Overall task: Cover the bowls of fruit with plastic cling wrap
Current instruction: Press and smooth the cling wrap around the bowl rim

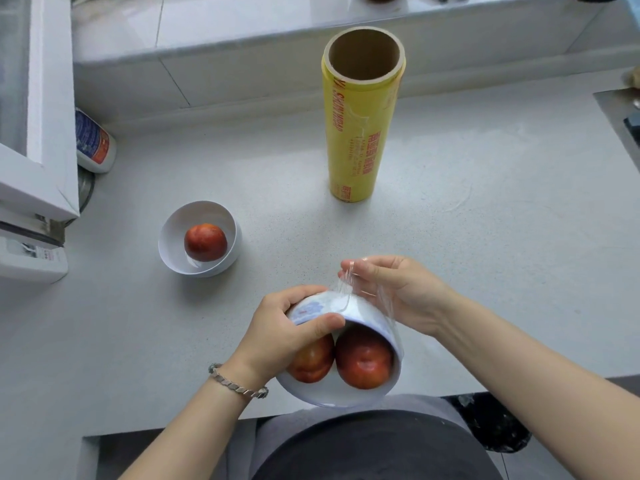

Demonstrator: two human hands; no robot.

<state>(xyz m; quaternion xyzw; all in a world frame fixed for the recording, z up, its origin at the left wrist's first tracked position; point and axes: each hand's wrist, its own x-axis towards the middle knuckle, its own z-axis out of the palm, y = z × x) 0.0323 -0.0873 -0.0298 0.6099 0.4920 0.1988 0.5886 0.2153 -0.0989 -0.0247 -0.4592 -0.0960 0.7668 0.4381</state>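
"Where is the bowl right now?"

"Off the counter [485, 237], tipped with its mouth towards me. My left grip [287, 327] is curled round the bowl [367, 315], thumb across the wall near the rim and fingers round the far side. Two red fruits [363, 358] sit against the film just under that thumb."

"And the other hand?"

"My right grip [391, 289] is pinched together on a bunched tail of wrap [348, 282], just above and behind the left grip. The film looks stretched across the mouth and down the wall beneath my right palm."

"What worries you?"

"Three things, I reckon. If I pull the tail too hard, the thin film could tear, or peel off the rim on the side away from my pinch. If I let go before pressing it flat to the wall, it may spring loose and the cover would go slack. And the bowl is tilted steeply, so if the film gives or my left grip slips on the smooth wall, the fruits could roll out towards me."

"What's left?"

"The second bowl [173, 244] sits on the counter well beyond my left grip, holding one fruit. I can't make out any film on it. The roll [360, 133] stands upright well beyond my right grip, with a loose edge that could cling back on itself."
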